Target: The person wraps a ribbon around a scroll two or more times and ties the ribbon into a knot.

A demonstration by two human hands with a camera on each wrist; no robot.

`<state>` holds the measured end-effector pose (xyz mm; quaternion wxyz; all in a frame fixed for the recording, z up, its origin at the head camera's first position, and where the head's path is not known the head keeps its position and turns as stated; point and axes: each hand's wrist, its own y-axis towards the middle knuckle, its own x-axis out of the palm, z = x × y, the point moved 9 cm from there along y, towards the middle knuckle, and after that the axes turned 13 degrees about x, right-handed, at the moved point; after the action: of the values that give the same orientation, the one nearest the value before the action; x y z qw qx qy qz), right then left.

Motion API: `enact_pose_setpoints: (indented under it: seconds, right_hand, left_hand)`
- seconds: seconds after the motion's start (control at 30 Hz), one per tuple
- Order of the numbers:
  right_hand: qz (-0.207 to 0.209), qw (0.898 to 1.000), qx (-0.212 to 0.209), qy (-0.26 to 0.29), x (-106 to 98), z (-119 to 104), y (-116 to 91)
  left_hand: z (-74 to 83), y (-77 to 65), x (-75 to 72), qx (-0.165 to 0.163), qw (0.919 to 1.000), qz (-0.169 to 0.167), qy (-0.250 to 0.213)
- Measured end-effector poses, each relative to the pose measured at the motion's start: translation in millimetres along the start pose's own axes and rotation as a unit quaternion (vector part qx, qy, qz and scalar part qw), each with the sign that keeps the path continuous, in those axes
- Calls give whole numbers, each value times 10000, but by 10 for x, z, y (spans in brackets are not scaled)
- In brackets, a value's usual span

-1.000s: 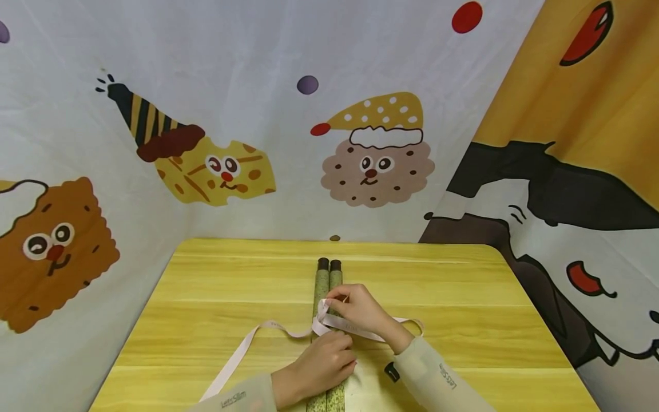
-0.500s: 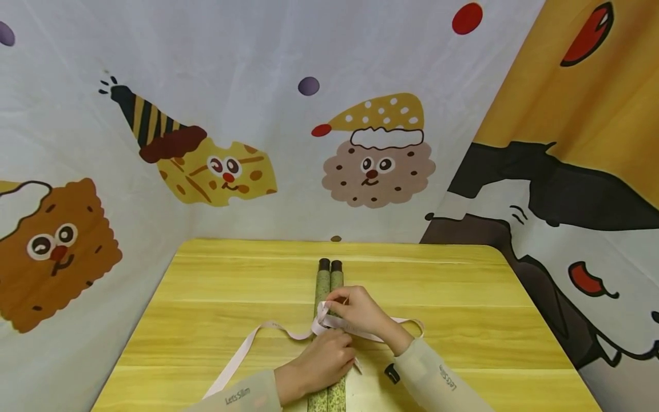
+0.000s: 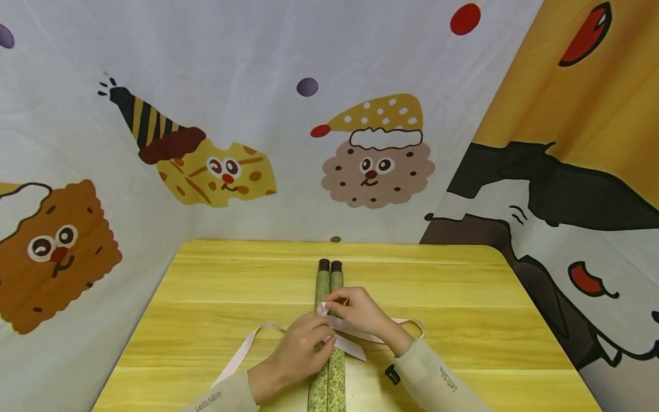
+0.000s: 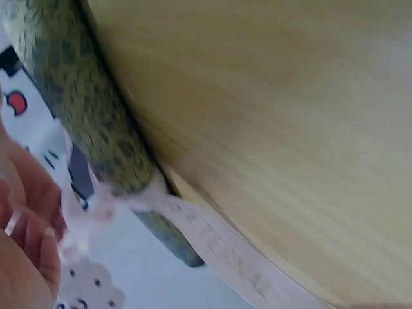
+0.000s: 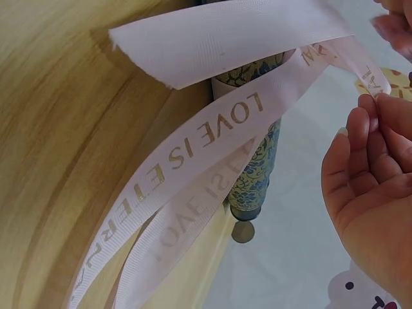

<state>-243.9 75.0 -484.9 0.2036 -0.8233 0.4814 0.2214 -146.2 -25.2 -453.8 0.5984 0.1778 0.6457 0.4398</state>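
Note:
Two scroll-like rolls with green patterned covers and black ends lie side by side, the left roll and the right roll. A pale pink ribbon with gold letters crosses them. My right hand pinches a small loop of it above the rolls, between thumb and fingertips. Lower and to the left, my left hand lies over the rolls, its fingertips pinching the ribbon near the crossing. One cut ribbon end juts out to the right beneath them. The left hand hides part of the crossing.
A wooden table carries everything. One long ribbon tail runs left toward the left sleeve, another curves right behind the right wrist. A small black object lies beside the right sleeve. A cartoon-printed cloth hangs behind.
My left hand has moved up and to the left from the rolls' middle to the crossing. The ribbon's cut end now shows at the right. The right hand has held its pinch, nearly still.

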Motion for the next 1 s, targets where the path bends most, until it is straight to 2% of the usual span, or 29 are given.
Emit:
enact_pose_setpoints:
  seconds: [0.13, 0.2, 0.27, 0.37, 0.5, 0.63, 0.77, 0.93, 1.0]
  right_hand:
    - [10, 10000, -69, 16, -7, -9, -8]
    - [7, 10000, -65, 27, -8, -9, -13]
    - [-13, 10000, -50, 64, -8, -8, -20]
    - [-40, 9999, -48, 88, -3, -7, -29]
    - [-57, 9999, -72, 86, 5, -14, -35]
    - [-69, 9999, -54, 110, 13, -15, -37]
    - [-71, 9998, -44, 169, 17, -15, -41]
    - [3, 9998, -82, 196, 23, -29, -62]
    - [56, 9997, -117, 195, 25, -27, -77]
  left_hand:
    - [-222, -47, -189, -700, 9963, 492, -98]
    - [-335, -78, -223, -1189, 9913, 526, -213]
    - [-438, -119, -217, -1743, 9827, 445, -438]
    - [-563, -198, -155, -2551, 9617, 246, -970]
    - [-655, -287, -49, -3267, 9287, 78, -1755]
    - [-704, -349, 38, -3638, 9027, -40, -2298]
    - [-741, -360, 85, -3800, 8839, -32, -2726]
    - [-781, -385, 132, -4064, 8540, 79, -3246]
    - [-786, -390, 136, -4140, 8470, 124, -3332]
